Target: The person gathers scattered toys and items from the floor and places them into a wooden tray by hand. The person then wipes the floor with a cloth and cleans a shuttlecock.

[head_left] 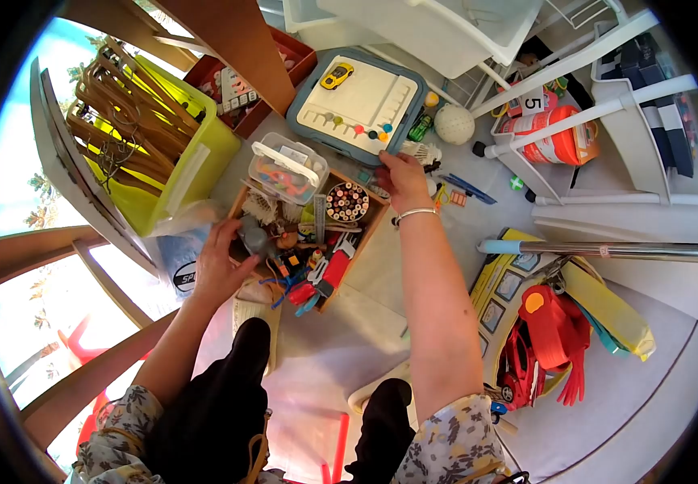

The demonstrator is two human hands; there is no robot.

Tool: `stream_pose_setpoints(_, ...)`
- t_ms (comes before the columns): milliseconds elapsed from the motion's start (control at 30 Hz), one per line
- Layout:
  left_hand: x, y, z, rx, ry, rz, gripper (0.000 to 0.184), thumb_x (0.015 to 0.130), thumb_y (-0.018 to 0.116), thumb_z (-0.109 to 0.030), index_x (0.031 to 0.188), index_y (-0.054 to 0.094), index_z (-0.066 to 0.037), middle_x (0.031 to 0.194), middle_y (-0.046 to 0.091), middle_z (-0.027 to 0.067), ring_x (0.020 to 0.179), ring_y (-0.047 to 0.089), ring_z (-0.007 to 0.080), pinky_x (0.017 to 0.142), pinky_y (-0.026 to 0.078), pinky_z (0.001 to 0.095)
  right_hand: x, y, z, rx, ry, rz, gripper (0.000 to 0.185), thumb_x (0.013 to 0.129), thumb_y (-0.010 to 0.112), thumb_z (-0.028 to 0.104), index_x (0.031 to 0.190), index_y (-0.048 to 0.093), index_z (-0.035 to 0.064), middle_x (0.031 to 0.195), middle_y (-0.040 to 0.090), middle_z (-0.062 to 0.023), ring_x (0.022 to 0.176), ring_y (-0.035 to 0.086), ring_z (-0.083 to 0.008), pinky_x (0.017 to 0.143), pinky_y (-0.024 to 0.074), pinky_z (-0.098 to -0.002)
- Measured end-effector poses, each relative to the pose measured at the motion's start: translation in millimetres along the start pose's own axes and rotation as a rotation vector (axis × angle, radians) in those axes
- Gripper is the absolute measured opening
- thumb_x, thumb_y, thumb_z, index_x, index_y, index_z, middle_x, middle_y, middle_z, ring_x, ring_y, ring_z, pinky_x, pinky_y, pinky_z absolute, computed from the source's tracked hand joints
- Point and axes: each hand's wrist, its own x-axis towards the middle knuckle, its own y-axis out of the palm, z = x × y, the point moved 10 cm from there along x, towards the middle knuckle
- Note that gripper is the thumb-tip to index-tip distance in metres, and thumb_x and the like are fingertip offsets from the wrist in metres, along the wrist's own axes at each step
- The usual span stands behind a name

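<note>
A wooden box (367, 243) full of small items lies on the floor before me. At its left side is my left hand (221, 262), fingers apart, beside a rounded grey object (254, 237); I cannot tell whether it touches it. My right hand (405, 182) is near the box's far right corner, fingers bent together at the corner of a blue-grey drawing board (300, 109). What those fingers hold, if anything, is hidden. In the box are a clear lidded container (283, 173), a round holder of markers (347, 202) and a red toy vehicle (333, 272).
A lime-green bin (183, 165) of wooden hangers stands left. A yellow toy car (337, 77) lies on the board. A textured white ball (454, 125) and blue pens (470, 189) lie right of it. White shelving (575, 121) and a bag with red items (554, 327) occupy the right.
</note>
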Motion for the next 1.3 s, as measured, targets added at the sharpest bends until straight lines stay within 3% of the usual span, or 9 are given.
stream_pose_setpoints(133,-1,4,5,0.031,0.007,0.020,0.062,0.071,0.076,-0.024,0.124,0.051,-0.004,0.125,0.050,0.0164,0.104,0.059,0.0336,0.087,0.049,0.0427,1,3,12,-0.005,-0.001,0.031,0.041,0.084,0.071,0.011,0.120,0.055,-0.0013,0.096,0.063,-0.0063,0.076,0.059,-0.0143,0.059,0.0477,-0.0256)
stream_pose_setpoints(400,-4,4,10,0.004,-0.010,-0.010,0.062,0.072,0.076,-0.026,0.124,0.051,-0.005,0.129,0.049,0.0165,0.109,0.055,0.0372,0.091,0.046,0.0438,-41,-19,24,0.219,-0.139,0.045,0.038,0.086,0.069,0.009,0.121,0.055,-0.0001,0.105,0.062,-0.0065,0.090,0.059,-0.0158,0.080,0.0507,-0.0273)
stream_pose_setpoints(500,-5,5,12,-0.011,-0.012,-0.002,0.061,0.073,0.075,-0.026,0.125,0.051,-0.005,0.129,0.049,0.0163,0.110,0.055,0.0376,0.092,0.046,0.0437,-71,-37,27,0.244,-0.181,0.076,0.044,0.088,0.066,0.011,0.128,0.051,-0.0009,0.104,0.062,-0.0040,0.089,0.057,-0.0114,0.078,0.0478,-0.0250)
stream_pose_setpoints(767,-6,6,7,0.022,0.023,-0.021,0.063,0.073,0.075,-0.025,0.127,0.050,-0.006,0.130,0.048,0.0160,0.111,0.055,0.0368,0.092,0.047,0.0431,-143,-87,20,0.331,-0.234,0.101,0.037,0.091,0.064,0.013,0.125,0.053,0.0037,0.103,0.062,0.0000,0.089,0.056,-0.0080,0.078,0.0460,-0.0237)
stream_pose_setpoints(867,-5,6,2,-0.025,0.027,-0.018,0.064,0.073,0.076,-0.022,0.129,0.049,-0.005,0.130,0.048,0.0160,0.110,0.056,0.0360,0.092,0.048,0.0421,-173,-106,13,0.378,-0.234,0.031,0.037,0.091,0.064,0.011,0.126,0.053,0.0037,0.109,0.061,-0.0004,0.093,0.055,-0.0076,0.081,0.0459,-0.0228)
stream_pose_setpoints(1100,-9,-21,-25,-0.137,0.071,-0.117,0.058,0.077,0.073,-0.016,0.129,0.050,-0.004,0.128,0.050,0.0167,0.105,0.058,0.0311,0.088,0.049,0.0388,-253,-123,-6,0.391,-0.182,0.104,0.043,0.091,0.061,0.007,0.131,0.048,-0.0005,0.121,0.059,-0.0055,0.107,0.056,-0.0136,0.093,0.0453,-0.0303)
stream_pose_setpoints(1300,-1,-32,-54,-0.302,0.105,-0.066,0.053,0.084,0.068,-0.018,0.131,0.048,-0.003,0.125,0.053,0.0140,0.104,0.059,0.0241,0.085,0.048,0.0345,-298,-131,-26,0.186,-0.214,0.169,0.049,0.087,0.063,0.006,0.132,0.046,-0.0045,0.123,0.057,-0.0073,0.111,0.055,-0.0168,0.098,0.0423,-0.0311)
